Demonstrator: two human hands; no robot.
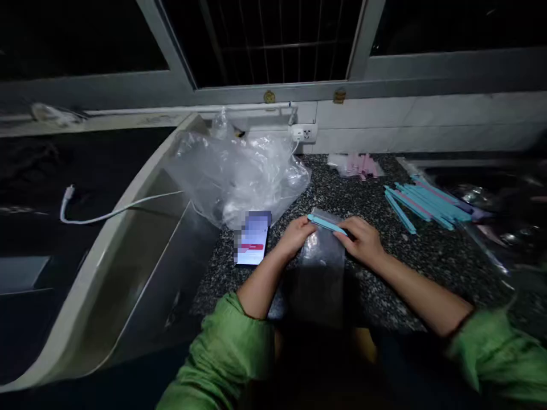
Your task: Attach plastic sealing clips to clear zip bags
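Note:
A light-blue bag clip [327,224], long and narrow, lies across the upper end of a clear plastic bag [323,267]. At the clip's left end, the fingers of my left hand [294,236] are closed on it. My right hand [362,239] pinches the other end, thumb in front and fingers behind. The bag hangs down from the clip toward the counter's front edge, its lower part in shadow. Whether the clip is fastened over the bag cannot be made out.
A lit phone [255,239] lies left of my hands, before a heap of clear plastic bags [256,176]. More blue clips [431,202] lie to the right. Pink strips [363,165] rest near the wall socket [306,133]. A white cable [123,208] trails left.

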